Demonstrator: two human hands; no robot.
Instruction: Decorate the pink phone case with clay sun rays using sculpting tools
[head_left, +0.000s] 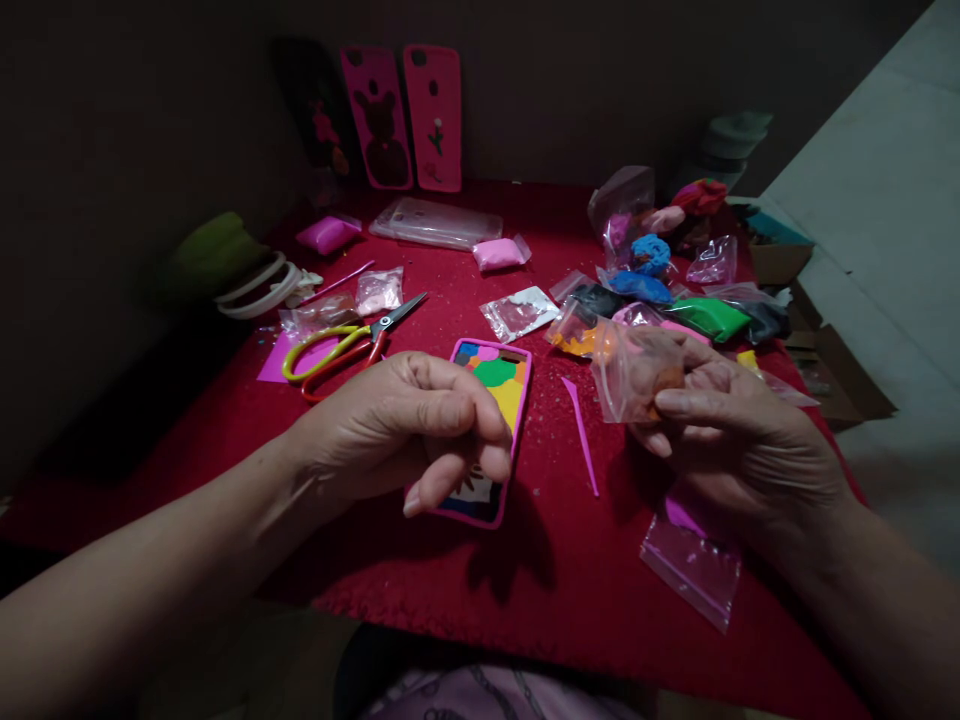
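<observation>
My right hand (750,430) grips a small clear plastic bag (626,375) between thumb and fingers; something brownish-orange shows inside it. Thumb against curled fingers, my left hand (420,425) hovers over a pink-edged phone case (497,400). Whatever that pinch holds, if anything, is hidden. Patches of green, yellow, orange and blue clay cover the case, and a white area with dark marks shows at its lower end. Between my hands a thin pink modelling tool (582,440) lies on the red cloth (375,570).
Scissors (367,340) with yellow and red handles lie left. Bags of coloured clay (705,318) crowd the right side, and a bag with purple clay (694,570) sits near the front. Decorated cases (433,120) lean on the back wall, behind clear cases (435,222).
</observation>
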